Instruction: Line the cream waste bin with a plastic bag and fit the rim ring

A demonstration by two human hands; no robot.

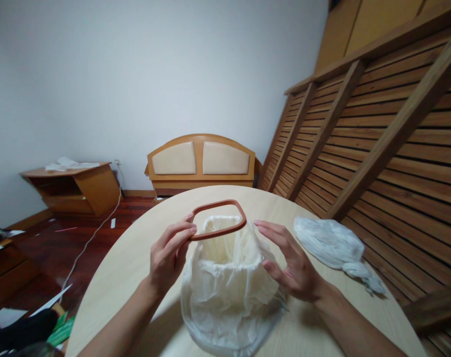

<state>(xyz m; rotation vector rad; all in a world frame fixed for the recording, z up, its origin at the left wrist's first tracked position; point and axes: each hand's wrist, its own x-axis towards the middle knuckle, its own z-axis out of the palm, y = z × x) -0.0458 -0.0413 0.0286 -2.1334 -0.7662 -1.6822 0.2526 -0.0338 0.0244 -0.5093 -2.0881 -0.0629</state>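
A bin lined with a thin white plastic bag [228,297] stands on the round pale table [136,263], its mouth facing up and the bag folded over the rim. My left hand [171,253] pinches the left end of a brown rounded rectangular ring [220,231], which hangs tilted above the bin's mouth. At the bin's right side is my right hand [292,263], fingers apart, thumb near the bag's rim and nothing in its grasp; whether the thumb touches the bag I cannot tell.
A bundle of white plastic bags [329,243] lies on the table's right side. Slatted wooden panels [396,148] lean beyond it. A headboard [201,158] stands behind the table, and a low cabinet [95,188] and a white cable [95,235] are at the left.
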